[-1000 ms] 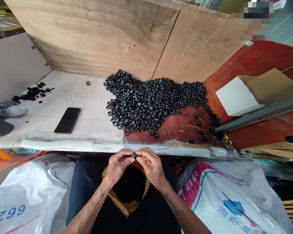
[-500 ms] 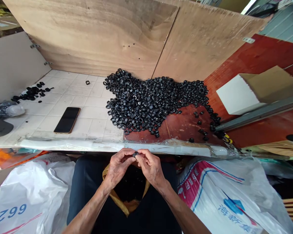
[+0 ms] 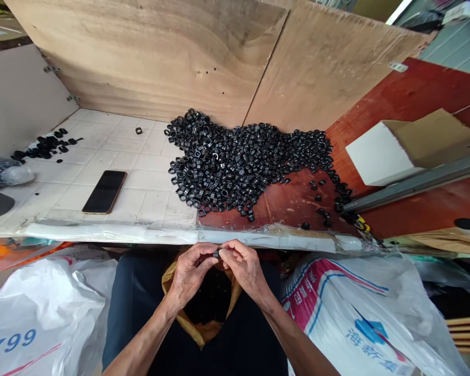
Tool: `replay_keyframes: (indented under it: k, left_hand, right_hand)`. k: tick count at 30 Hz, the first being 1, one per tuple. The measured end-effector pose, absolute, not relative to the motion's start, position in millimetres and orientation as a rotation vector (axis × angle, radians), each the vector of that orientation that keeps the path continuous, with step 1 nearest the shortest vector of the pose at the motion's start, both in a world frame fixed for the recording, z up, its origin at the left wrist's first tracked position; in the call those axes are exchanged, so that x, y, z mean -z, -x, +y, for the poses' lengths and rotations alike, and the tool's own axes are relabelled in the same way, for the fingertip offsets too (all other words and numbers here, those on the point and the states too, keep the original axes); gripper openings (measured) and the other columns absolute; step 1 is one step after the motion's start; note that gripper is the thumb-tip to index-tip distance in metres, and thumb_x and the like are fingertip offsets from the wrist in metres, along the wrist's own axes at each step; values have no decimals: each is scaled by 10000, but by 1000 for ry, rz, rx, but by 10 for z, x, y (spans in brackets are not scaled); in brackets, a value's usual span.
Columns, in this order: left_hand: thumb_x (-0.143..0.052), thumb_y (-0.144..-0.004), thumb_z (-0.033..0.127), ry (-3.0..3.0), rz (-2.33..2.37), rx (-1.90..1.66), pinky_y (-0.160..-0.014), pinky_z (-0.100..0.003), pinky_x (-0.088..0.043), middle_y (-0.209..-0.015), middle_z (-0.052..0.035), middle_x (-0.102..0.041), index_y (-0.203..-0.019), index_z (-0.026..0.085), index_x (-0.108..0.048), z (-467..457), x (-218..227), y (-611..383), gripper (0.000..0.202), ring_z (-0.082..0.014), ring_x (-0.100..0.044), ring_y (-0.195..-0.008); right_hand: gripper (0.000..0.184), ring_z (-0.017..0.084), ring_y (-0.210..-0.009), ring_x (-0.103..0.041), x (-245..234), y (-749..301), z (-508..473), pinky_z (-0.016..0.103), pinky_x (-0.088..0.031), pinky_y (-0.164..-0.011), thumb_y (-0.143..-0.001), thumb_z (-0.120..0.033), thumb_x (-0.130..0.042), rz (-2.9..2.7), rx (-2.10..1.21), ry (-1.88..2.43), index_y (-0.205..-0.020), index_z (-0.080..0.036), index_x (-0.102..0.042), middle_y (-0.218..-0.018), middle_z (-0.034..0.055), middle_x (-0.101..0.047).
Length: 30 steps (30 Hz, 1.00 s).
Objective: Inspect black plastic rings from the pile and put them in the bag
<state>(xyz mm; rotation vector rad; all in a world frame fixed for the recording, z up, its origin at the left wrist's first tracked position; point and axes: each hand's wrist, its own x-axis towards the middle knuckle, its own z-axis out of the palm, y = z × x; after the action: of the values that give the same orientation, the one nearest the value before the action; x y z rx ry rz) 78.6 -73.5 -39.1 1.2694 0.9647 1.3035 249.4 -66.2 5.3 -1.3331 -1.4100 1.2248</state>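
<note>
A small black plastic part (image 3: 215, 254) is pinched between both hands in front of the table edge. My left hand (image 3: 192, 269) is closed on it from the left with thumb and index finger. From the other side my right hand (image 3: 243, 265) grips the same part, its fingers curled; most of the part is hidden. Below the hands an open yellow-brown bag (image 3: 191, 328) rests on the lap, dark inside. Beyond the edge lies a large heap of black plastic rings and caps (image 3: 235, 162).
A phone (image 3: 105, 192) and a lone black ring (image 3: 138, 130) lie left of the heap. Small black pieces (image 3: 47, 146) are at far left. A white box (image 3: 384, 154) and metal bar (image 3: 403, 183) stand right. White sacks (image 3: 50, 308) flank the legs.
Both hands have dipped slightly and the fingers have shifted around the small black part. The view has turned a little; the heap and phone are unchanged.
</note>
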Motion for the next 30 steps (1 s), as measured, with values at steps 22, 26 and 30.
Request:
replay_keyframes:
  k: [22,26,30]
  left_hand:
    - [-782,-885,285,-1118,954,-1298,-898,-350,-618,-1051,-66,-743,-1032,219,-765,-780,400,-848,162,-219,-726,-986]
    - [-803,-863,302,-1108,944,-1293,-886,-335,-623,-1031,-64,-749,-1012,212,-774,-767,348,-836,176,-211,-727,-969]
    - [-805,-860,299,-1108,940,-1287,-858,-309,-625,-1038,-63,-746,-1004,216,-781,-767,337,-835,167,-203,-728,-963]
  right_hand:
    - [234,163,-675,-642,-51,-2531,-707,259,-508,-657,-1025,-323,-535,-1794,-738,1323,-1039,-195,-729,-777,33,-690]
    - [216,176,-704,-662,-94,-2588,-719,277,-526,-677,-1016,-301,-545,-1843,-789,1271,-991,-212,-741,-828,42,-721]
    - [301,149,-584,-582,-77,-2583,-729,263,-478,-604,-1022,-317,-530,-1803,-765,1344,-796,-205,-694,-654,8,-632]
